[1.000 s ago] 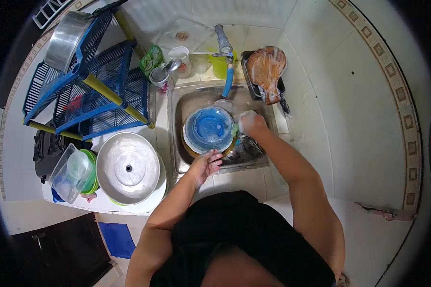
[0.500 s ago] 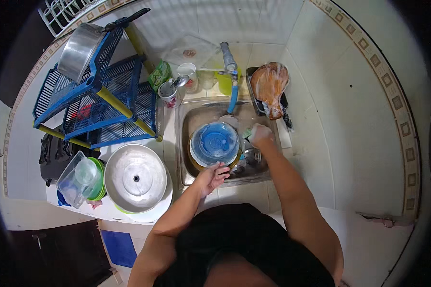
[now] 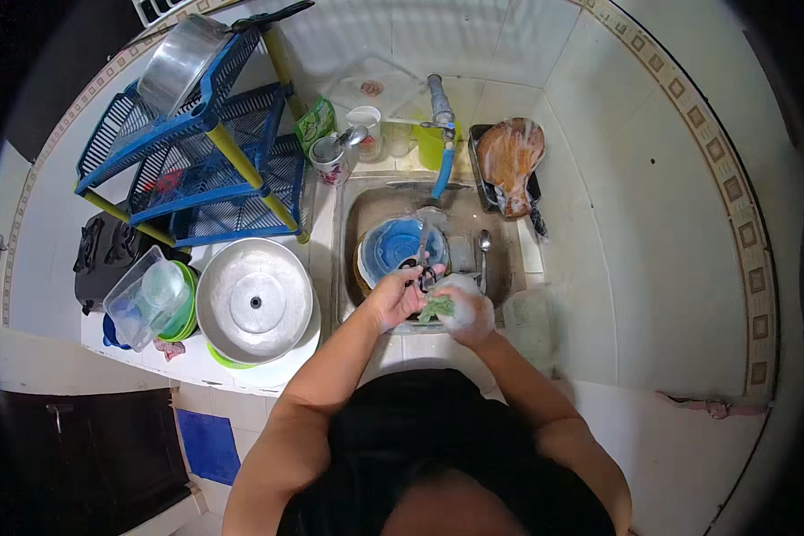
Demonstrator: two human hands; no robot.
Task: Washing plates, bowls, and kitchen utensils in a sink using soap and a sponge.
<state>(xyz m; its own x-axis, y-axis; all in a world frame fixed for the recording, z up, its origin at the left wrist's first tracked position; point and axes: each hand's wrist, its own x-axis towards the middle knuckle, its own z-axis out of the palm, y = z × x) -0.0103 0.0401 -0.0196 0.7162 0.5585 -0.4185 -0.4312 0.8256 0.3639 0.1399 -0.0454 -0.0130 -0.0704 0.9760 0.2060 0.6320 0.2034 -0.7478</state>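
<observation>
Room, head view: pale tiled walls (image 3: 634, 241) with a brown patterned border; dark cabinet door (image 3: 89, 464) at lower left.
Desk: white surface (image 3: 402, 351), fitted with a metal sink (image 3: 505, 246).
Rack: blue shelves (image 3: 201, 205) on yellow posts, left of the sink; a metal pot (image 3: 180, 70) lies tilted on the top tier.
Desk, left part: round metal pan (image 3: 255, 329); near it a clear plastic box (image 3: 132, 304) beside stacked green bowls (image 3: 188, 313).
Behind the sink: patterned cup (image 3: 330, 170) with a spoon (image 3: 355, 136) in it; white cup (image 3: 364, 125) just beside.
Tap: grey (image 3: 439, 112), with a blue hose (image 3: 444, 174) pointing down into the sink.
Tray: black (image 3: 489, 192), bearing a soapy wooden board (image 3: 511, 154).
Sink contents: blue bowl (image 3: 393, 246) atop other dishes; clear glass (image 3: 461, 254) and metal spoon (image 3: 484, 241) to its right.
Left hand (image 3: 395, 299): fingers curled around a black-handled utensil (image 3: 411, 263) over the front of the sink; exact kind unclear.
Right hand (image 3: 472, 314): foamy, fingers clamped on a green scrubber (image 3: 437, 309) near the left hand; contact with the utensil cannot be told.
</observation>
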